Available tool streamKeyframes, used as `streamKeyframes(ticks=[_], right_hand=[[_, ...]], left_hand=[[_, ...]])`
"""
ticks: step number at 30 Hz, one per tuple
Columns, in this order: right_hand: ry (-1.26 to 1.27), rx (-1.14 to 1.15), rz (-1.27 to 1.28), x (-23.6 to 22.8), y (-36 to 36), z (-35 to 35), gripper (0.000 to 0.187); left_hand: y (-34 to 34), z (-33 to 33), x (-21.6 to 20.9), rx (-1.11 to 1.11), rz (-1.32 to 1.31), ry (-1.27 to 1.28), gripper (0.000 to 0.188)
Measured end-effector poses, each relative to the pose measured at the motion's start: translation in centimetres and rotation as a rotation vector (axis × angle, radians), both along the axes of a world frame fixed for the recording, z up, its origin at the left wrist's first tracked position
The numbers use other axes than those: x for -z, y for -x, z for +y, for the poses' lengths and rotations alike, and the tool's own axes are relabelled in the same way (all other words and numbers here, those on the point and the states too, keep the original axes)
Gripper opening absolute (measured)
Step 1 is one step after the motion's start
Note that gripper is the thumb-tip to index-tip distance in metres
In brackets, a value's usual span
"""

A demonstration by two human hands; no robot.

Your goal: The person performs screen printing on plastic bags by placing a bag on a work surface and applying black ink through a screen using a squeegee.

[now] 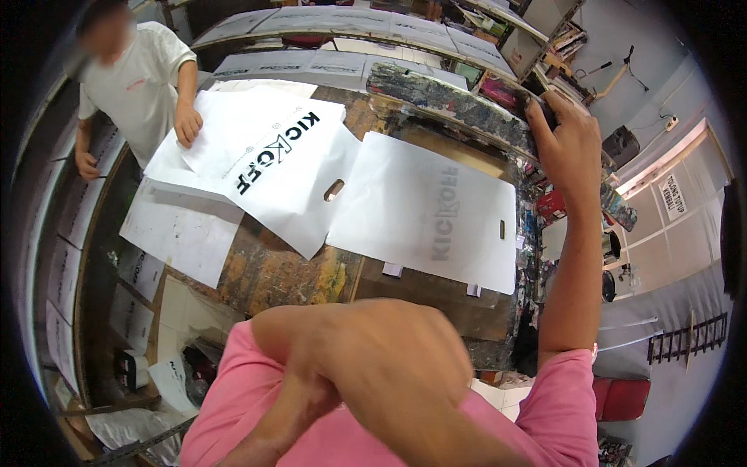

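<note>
At the upper right, my right hand (572, 136) is closed round the end of an ink-crusted screen-printing frame (443, 97), its thumb toward the frame. My left arm (373, 362) is bent close in front of my pink shirt, large and blurred; its fingers cannot be made out. Before me a white bag (412, 210) with a slot handle and faint grey lettering lies flat on the stained printing table (288, 272). Left of it lies another white bag (292, 140) with bold black print, its edge beside the first. A co-worker's hand (187, 124) touches that bag's far left part.
The co-worker (136, 78) stands at the far left. Racks with rows of printed white bags (327, 62) run behind the table and down the left side. A white sheet (183, 237) lies at the table's left edge. A red chair (622, 398) stands at the lower right.
</note>
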State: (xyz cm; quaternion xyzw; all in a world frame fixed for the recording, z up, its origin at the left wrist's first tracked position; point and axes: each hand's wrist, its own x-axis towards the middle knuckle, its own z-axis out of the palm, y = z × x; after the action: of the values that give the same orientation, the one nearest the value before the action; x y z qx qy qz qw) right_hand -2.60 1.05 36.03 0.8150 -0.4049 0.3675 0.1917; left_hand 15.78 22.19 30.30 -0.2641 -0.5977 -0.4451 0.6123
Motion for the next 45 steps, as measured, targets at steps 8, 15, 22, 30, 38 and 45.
streamKeyframes(ticks=[8,15,22,30,38,45], right_hand=[[-0.073,0.013,0.076,0.8,-0.1,1.8,0.048],[-0.049,-0.026,0.055,0.7,-0.1,1.0,0.049],[0.214,-0.063,0.188,0.1,0.9,-2.2,0.046],[-0.205,-0.146,0.093,-2.4,-0.8,-4.9,0.048],[-0.454,-0.108,0.145,-5.3,1.5,-1.0,0.055],[-0.470,0.007,0.164,-6.2,2.3,-0.5,0.055]], left_hand=[[3.1,0.4,-2.4,0.336,-0.169,0.222,0.051],[3.1,0.2,-2.6,0.293,-0.278,0.181,0.044],[2.7,-3.6,7.2,-0.600,-0.781,-0.430,0.054],[9.3,-10.7,24.2,-1.348,-1.584,-0.090,0.106],[11.0,-10.5,27.3,-1.257,-1.695,-0.050,0.115],[7.1,-9.9,18.0,-1.191,-1.225,-0.314,0.115]])
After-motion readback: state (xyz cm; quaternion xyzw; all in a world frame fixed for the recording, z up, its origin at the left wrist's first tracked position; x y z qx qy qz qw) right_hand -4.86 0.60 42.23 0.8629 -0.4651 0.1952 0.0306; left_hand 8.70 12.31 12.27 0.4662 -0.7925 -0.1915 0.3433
